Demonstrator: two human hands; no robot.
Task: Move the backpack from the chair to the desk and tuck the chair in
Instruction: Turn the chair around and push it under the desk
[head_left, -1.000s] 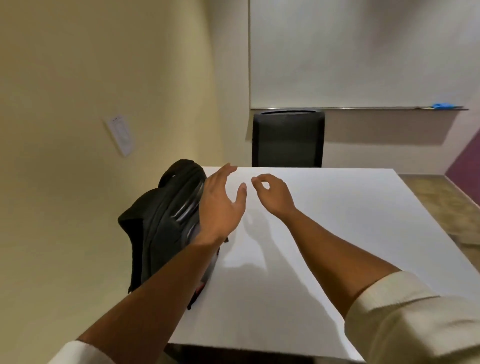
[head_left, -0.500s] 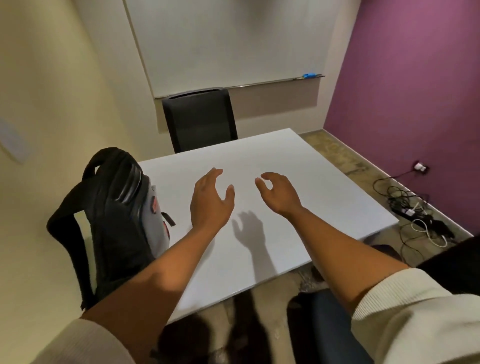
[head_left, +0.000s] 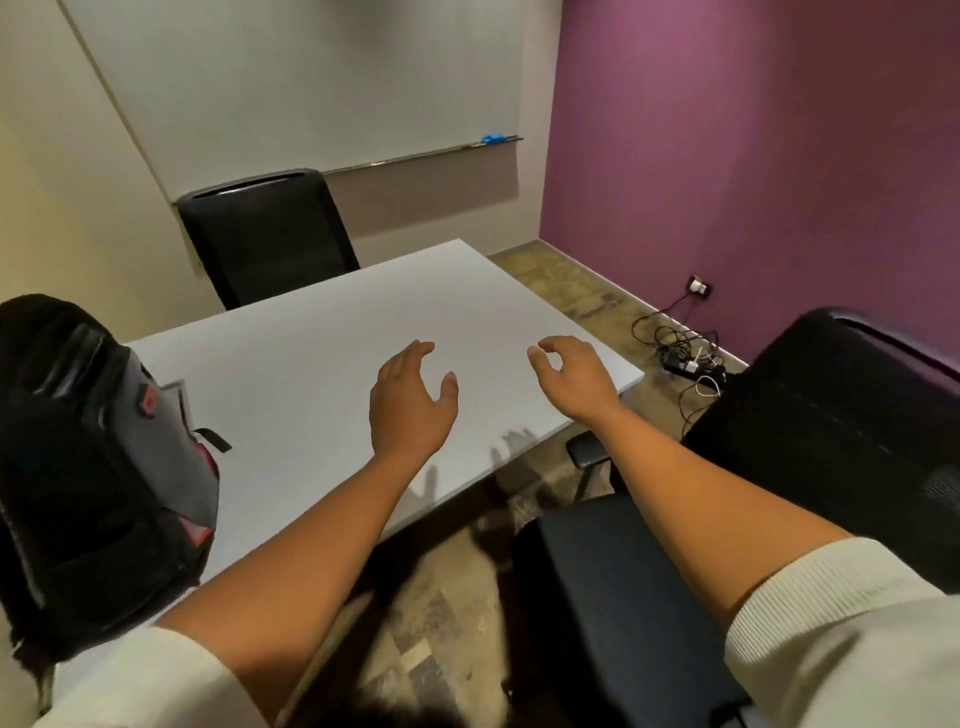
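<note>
A black and grey backpack (head_left: 98, 467) with red trim stands upright on the left end of the white desk (head_left: 322, 364). My left hand (head_left: 410, 400) hovers over the middle of the desk, fingers apart, holding nothing. My right hand (head_left: 574, 376) hovers over the desk's right corner, fingers loosely curled and empty. A black office chair (head_left: 779, 499) stands at the right, pulled out from the desk, its seat under my right forearm and its backrest toward the purple wall.
A second black chair (head_left: 270, 234) sits tucked at the desk's far side below a whiteboard (head_left: 311, 78). Cables and a power strip (head_left: 685, 358) lie on the floor by the purple wall (head_left: 753, 156). Stone-patterned floor shows between desk and chair.
My view has swung right, away from the backpack. Both hands have moved right across the desk, away from the backpack, and the pulled-out chair has come into view.
</note>
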